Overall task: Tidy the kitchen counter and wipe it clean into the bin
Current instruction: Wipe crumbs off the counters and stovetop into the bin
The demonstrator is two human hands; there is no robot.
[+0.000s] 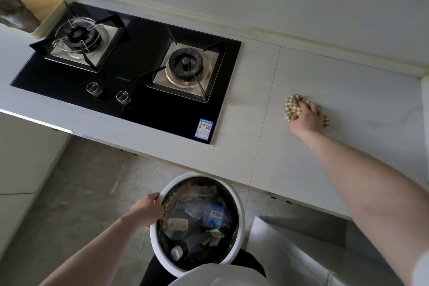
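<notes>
Both hands were engaged: right hand (306,116) clutched cloth (293,105) on counter (348,90), left hand (148,212) gripped bin (241,206) rim below; wiping judged unfinished.

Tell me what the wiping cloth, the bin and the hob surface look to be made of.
Cloth: woven fabric, probably cotton; yellow-and-white check, crumpled softly under the right hand.
Bin: likely plastic; smooth, white rim gripped by the left hand.
Hob surface: apparently black glass; flat, glossy, reflective, around metal burner trays.

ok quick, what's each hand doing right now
Left hand: grips the bin rim.
Right hand: fingers curled on the cloth, pressing it to the counter.
</notes>
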